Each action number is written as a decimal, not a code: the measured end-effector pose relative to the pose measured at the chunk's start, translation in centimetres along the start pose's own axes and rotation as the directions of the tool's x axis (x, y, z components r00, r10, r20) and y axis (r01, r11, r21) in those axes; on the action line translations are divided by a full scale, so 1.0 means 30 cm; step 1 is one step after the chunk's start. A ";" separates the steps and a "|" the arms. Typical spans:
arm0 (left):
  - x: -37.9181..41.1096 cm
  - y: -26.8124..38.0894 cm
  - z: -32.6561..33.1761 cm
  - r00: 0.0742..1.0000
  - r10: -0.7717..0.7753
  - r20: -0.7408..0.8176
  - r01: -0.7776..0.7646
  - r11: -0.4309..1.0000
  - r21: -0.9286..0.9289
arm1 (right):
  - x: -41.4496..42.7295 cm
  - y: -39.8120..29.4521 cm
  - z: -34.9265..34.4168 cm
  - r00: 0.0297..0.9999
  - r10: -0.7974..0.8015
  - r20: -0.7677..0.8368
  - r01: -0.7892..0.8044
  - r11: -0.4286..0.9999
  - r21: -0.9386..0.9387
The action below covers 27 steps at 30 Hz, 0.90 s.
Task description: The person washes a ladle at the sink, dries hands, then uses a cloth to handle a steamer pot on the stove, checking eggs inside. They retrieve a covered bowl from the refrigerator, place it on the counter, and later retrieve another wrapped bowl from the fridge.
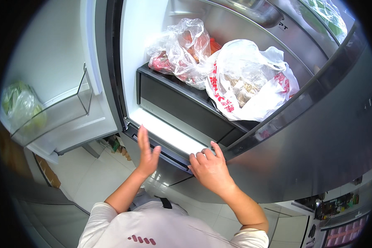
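Both of my hands are at the lower front edge of an opened refrigerator. My left hand [148, 155], fingers apart and holding nothing, is over the dark front ledge [164, 148]. My right hand [209, 164] has curled, spread fingertips at the right end of that ledge; whether they touch it is hard to tell. Behind them is the lit white compartment floor [170, 131], below a dark-fronted drawer [186, 105]. On top of the drawer unit lie a clear plastic bag [186, 52] with red and orange contents and a white plastic bag [251, 83] with red print and brownish contents.
The left refrigerator door [59, 46] is swung out, with a bagged green vegetable [23, 105] in its clear door bin. The right door [297, 148] reaches across my right side. A metal bowl [257, 12] sits on the shelf above. Tiled floor [90, 176] shows at lower left.
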<state>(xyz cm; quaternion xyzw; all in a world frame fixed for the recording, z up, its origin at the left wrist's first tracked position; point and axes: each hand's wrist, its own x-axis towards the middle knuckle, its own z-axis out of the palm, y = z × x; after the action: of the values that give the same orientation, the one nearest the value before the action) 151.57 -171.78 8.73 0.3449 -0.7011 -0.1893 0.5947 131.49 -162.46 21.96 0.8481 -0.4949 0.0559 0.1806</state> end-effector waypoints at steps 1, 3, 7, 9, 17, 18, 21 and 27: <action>0.036 0.004 0.027 0.998 0.048 0.038 -0.046 0.998 -0.049 | 0.003 0.003 -0.002 0.999 0.005 0.048 -0.004 0.999 -0.033; 0.120 0.040 0.053 0.986 0.091 0.139 -0.068 0.985 -0.161 | 0.003 0.002 -0.019 0.975 0.039 0.218 0.007 0.978 -0.208; 0.222 0.085 0.098 0.953 0.215 0.213 -0.122 0.917 -0.379 | -0.008 -0.001 0.032 0.876 0.157 0.457 0.166 0.790 -0.590; 0.252 0.100 0.121 0.933 0.268 0.241 -0.156 0.903 -0.400 | 0.012 -0.016 0.042 0.764 0.315 0.563 0.190 0.724 -0.663; 0.333 0.171 0.148 0.890 0.374 0.261 -0.173 0.806 -0.566 | 0.035 -0.100 0.045 0.702 0.485 0.522 -0.033 0.754 -0.656; 0.346 0.178 0.140 0.890 0.379 0.253 -0.177 0.799 -0.574 | 0.035 -0.131 0.016 0.703 0.486 0.519 -0.049 0.761 -0.647; 0.386 0.187 0.130 0.897 0.383 0.222 -0.186 0.781 -0.596 | -0.003 -0.241 -0.068 0.717 0.453 0.529 -0.089 0.813 -0.575; 0.492 0.285 0.174 0.803 0.542 0.248 -0.378 0.785 -0.492 | -0.182 -0.472 -0.173 0.797 0.530 0.289 -0.368 0.806 -0.463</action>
<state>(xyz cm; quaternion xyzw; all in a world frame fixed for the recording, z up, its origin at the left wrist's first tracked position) 143.51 -177.07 23.74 -0.0190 -0.8076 -0.2436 0.5367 141.36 -149.80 21.72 0.6432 -0.7126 -0.1769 0.2175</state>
